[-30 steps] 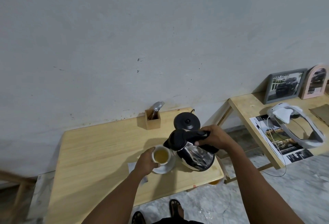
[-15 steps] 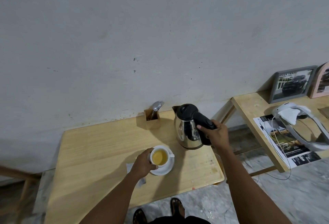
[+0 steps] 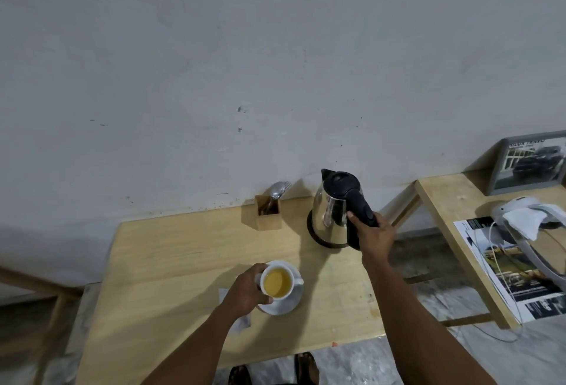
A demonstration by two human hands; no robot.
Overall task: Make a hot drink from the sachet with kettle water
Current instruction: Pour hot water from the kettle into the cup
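Pour done: kettle [image 3: 332,216] is back upright on its base, behind-right of cup [image 3: 277,283]. Right hand [image 3: 372,233] still grips its handle. Left hand [image 3: 248,291] clasps the filled cup. Stir next, probably.

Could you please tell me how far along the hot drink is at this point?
Pouring looks done: the cup on its saucer holds yellowish liquid, and the kettle stands upright on its base. In hand: the right hand grips the kettle handle, the left hand steadies the cup. Left: probably letting go and stirring; the spoon sits in the wooden holder.
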